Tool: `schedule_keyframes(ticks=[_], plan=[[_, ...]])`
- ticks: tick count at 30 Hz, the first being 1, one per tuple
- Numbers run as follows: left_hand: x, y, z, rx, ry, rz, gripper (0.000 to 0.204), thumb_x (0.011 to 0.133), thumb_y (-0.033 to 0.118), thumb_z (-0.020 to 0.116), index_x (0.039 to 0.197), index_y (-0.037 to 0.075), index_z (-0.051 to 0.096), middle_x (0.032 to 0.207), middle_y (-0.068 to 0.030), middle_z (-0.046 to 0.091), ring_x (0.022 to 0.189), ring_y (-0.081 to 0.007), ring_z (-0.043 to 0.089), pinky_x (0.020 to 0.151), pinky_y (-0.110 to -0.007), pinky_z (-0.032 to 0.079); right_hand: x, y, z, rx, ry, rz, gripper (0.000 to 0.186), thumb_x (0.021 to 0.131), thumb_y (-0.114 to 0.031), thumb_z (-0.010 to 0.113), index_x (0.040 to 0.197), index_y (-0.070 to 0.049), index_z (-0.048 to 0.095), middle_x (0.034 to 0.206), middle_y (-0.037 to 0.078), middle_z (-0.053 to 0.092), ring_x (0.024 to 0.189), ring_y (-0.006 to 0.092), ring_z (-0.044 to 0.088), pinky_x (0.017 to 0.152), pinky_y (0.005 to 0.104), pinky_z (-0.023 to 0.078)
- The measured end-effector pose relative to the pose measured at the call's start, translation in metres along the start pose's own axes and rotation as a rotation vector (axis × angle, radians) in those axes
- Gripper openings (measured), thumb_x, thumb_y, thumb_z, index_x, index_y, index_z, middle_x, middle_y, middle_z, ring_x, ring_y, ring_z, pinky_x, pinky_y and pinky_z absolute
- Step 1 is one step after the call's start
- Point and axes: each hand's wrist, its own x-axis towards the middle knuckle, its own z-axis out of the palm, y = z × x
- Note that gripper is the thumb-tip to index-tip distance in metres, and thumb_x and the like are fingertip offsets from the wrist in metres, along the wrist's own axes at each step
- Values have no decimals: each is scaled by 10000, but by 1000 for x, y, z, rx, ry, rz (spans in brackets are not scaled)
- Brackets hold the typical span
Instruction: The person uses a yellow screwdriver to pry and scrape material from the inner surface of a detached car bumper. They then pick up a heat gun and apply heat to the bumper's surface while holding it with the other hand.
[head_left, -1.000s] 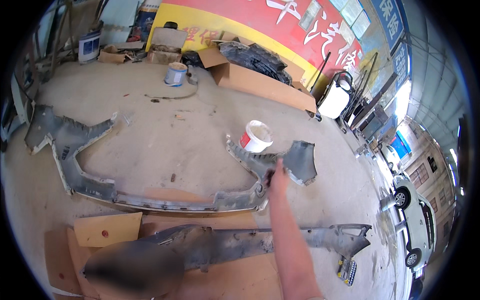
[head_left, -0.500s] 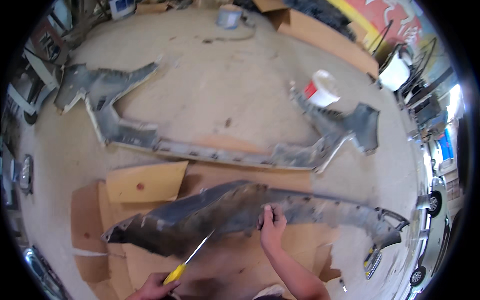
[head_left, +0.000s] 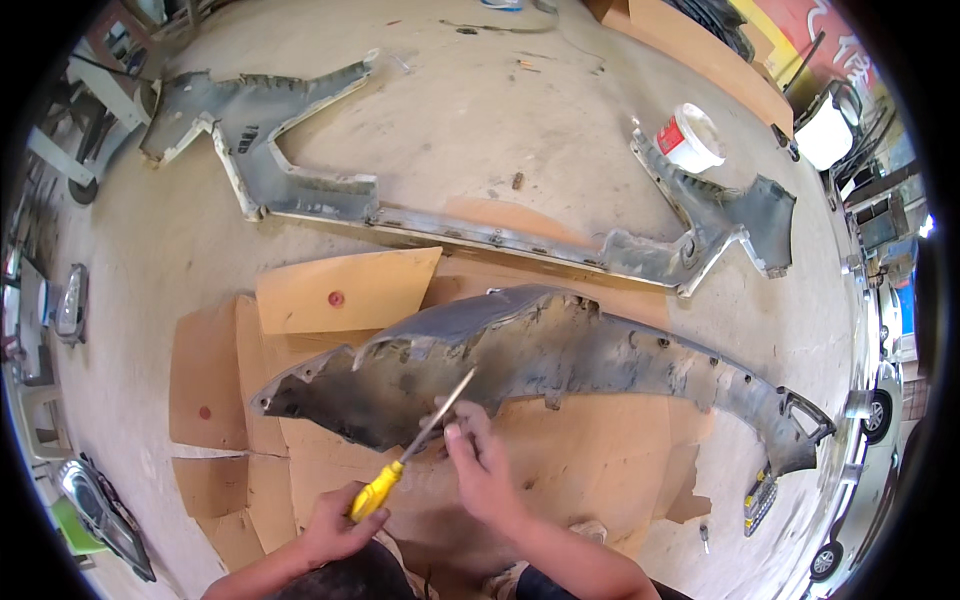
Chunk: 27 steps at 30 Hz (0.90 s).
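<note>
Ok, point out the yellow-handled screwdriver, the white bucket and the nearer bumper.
Yellow-handled screwdriver [head_left: 379, 488], head view, on its handle.
White bucket [head_left: 690, 153], head view, on its side.
Nearer bumper [head_left: 535, 352], head view, on its middle.

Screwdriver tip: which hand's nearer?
Right. The right hand is just below the tip, near the shaft, contact unclear; the left hand is farther, around the yellow handle at the opposite end.

Left hand [head_left: 343, 520] bare, right hand [head_left: 482, 465] bare. Forearms [head_left: 585, 560] uncovered as far as visible. Dark legwear [head_left: 345, 578]: near-black on left leg, dark navy-looking on right. Pale beige, blotchy footwear [head_left: 502, 580], partly showing; type unclear. Finer clothing details hidden.
</note>
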Motion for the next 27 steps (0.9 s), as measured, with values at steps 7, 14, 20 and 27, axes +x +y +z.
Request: schedule_keyframes(ticks=[7, 14, 20, 27], plan=[[-37, 30, -58, 285, 360, 319, 484, 724, 168, 703, 1141, -47, 583, 871, -196, 646, 696, -294, 650, 639, -335, 508, 50, -36, 5, 434, 107, 106, 408, 975, -318, 479, 1294, -65, 445, 1192, 79, 541, 1056, 166, 490, 966, 352, 369], [-42, 44, -71, 385, 369, 396, 466, 719, 148, 695, 1125, -52, 586, 896, -195, 656, 680, -280, 649, 640, -318, 512, 83, -41, 12, 909, 67, 175, 387, 988, -422, 367, 1206, -131, 498, 1346, 76, 468, 1224, 242, 417, 1071, 427, 258], [-26, 43, -53, 349, 340, 439, 475, 705, 121, 717, 1129, -54, 594, 814, -162, 650, 644, -259, 641, 609, -310, 511, 90, -31, 13, 1051, -25, 166, 375, 943, -396, 425, 1191, -134, 533, 1368, 82, 491, 1264, 226, 410, 1083, 391, 256], [-20, 42, -46, 305, 384, 516, 468, 713, 112, 711, 1124, -73, 587, 763, -147, 629, 589, -243, 612, 571, -297, 491, 89, -27, 12, 1010, -52, 124, 381, 823, -381, 609, 1116, -138, 603, 1359, 88, 506, 1253, 229, 447, 1074, 385, 312]])
